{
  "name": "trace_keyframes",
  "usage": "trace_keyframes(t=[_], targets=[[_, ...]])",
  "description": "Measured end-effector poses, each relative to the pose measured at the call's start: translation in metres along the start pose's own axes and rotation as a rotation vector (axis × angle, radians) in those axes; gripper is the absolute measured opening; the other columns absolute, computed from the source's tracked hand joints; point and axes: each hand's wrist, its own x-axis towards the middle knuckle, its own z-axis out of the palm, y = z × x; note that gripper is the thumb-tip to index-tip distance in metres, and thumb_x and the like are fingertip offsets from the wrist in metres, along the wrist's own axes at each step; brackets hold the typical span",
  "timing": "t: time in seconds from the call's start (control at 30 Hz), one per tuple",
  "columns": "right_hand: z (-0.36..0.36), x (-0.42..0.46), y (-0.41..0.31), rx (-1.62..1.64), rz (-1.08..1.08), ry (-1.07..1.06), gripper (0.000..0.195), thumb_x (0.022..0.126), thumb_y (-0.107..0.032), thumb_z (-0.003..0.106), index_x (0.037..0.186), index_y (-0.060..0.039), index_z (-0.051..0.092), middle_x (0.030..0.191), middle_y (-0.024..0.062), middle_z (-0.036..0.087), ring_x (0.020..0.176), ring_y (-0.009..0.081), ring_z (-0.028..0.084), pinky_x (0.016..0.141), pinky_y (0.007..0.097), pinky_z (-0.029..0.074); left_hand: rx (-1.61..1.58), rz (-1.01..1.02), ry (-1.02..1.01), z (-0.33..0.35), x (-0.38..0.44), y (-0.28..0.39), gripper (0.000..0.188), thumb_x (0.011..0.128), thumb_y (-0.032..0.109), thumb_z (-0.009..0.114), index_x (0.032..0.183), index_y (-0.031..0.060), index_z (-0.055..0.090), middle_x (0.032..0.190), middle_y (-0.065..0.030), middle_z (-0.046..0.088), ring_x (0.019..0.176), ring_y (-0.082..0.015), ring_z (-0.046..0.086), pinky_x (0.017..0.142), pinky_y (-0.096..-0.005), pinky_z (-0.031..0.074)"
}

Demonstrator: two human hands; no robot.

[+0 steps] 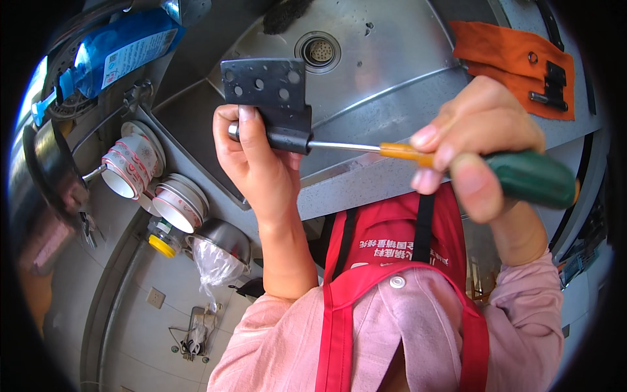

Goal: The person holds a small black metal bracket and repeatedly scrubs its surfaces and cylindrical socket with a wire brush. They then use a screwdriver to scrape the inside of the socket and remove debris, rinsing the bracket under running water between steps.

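My left hand (259, 152) grips a black metal hinge (264, 85) by its barrel, thumb laid over the knuckle. Several round screw holes pierce the raised leaf, and a shiny pin end (233, 131) shows at the barrel's left. In my right hand (480, 132) is a screwdriver with a green and amber handle (531, 179). Its steel shaft (345, 146) runs left to the barrel's right end; whether the tip sits inside or just against it is hidden. Both hands are above the front of a stainless steel sink (387, 88).
On the right counter an orange cloth (499, 44) carries another black hinge (553, 88) and a small ring (533, 58). At left are a blue pump bottle (125, 54), stacked bowls (128, 164), a yellow-lidded jar (164, 240) and a metal bowl (225, 240). A dark scouring pad (284, 14) lies near the drain (318, 51).
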Motion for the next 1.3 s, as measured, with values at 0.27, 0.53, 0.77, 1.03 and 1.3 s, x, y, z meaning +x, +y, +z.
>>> trace_keyframes(t=[0.27,0.53,0.77,1.03,1.3], targets=[[-0.021,-0.001,-0.007,0.178,0.125,0.051,0.020,0.092,-0.022,0.050,0.086,-0.0029,0.051,0.093,0.0133,0.051,0.057,0.0110,0.056,0.055,0.0228,0.053,-0.347,-0.283,-0.083,-0.009,0.002,0.001,0.017,0.096,0.018,0.047,0.089,0.0026,0.047,0.068,-0.0052,0.049,0.047,-0.0061,0.043,0.036,-0.0152,0.034],[-0.032,-0.009,-0.028,0.144,0.060,-0.031,0.025,0.096,-0.029,0.047,0.088,-0.0044,0.047,0.095,0.0129,0.049,0.056,0.0096,0.052,0.053,0.0223,0.052,-1.165,-0.645,-0.211,-0.005,-0.007,-0.003,0.015,0.095,0.010,0.049,0.088,-0.0014,0.042,0.082,-0.0096,0.049,0.057,-0.0108,0.047,0.044,-0.0194,0.045],[-0.007,-0.012,-0.039,-0.154,0.011,-0.080,0.027,0.091,-0.030,0.059,0.089,-0.0039,0.053,0.093,0.0110,0.053,0.060,0.0107,0.056,0.057,0.0222,0.052,-0.936,-0.609,-0.109,0.005,-0.009,0.000,0.023,0.097,0.022,0.046,0.086,0.0009,0.046,0.076,-0.0083,0.051,0.053,-0.0082,0.042,0.037,-0.0187,0.036],[0.019,0.001,-0.023,-0.188,-0.015,0.043,0.012,0.084,-0.014,0.064,0.082,-0.0024,0.062,0.081,0.0120,0.060,0.066,0.0144,0.062,0.062,0.0248,0.053,-0.267,-0.333,0.063,0.009,-0.010,0.004,0.024,0.096,0.029,0.048,0.087,0.0070,0.048,0.064,-0.0084,0.056,0.037,-0.0068,0.039,0.033,-0.0182,0.029],[0.010,0.001,-0.011,-0.043,-0.041,0.002,0.018,0.087,-0.017,0.061,0.081,-0.0001,0.060,0.085,0.0134,0.057,0.058,0.0151,0.061,0.062,0.0266,0.055,-0.150,-0.211,-0.081,0.002,-0.004,0.005,0.020,0.096,0.021,0.045,0.088,0.0030,0.045,0.066,-0.0083,0.049,0.040,-0.0063,0.033,0.034,-0.0161,0.028]])
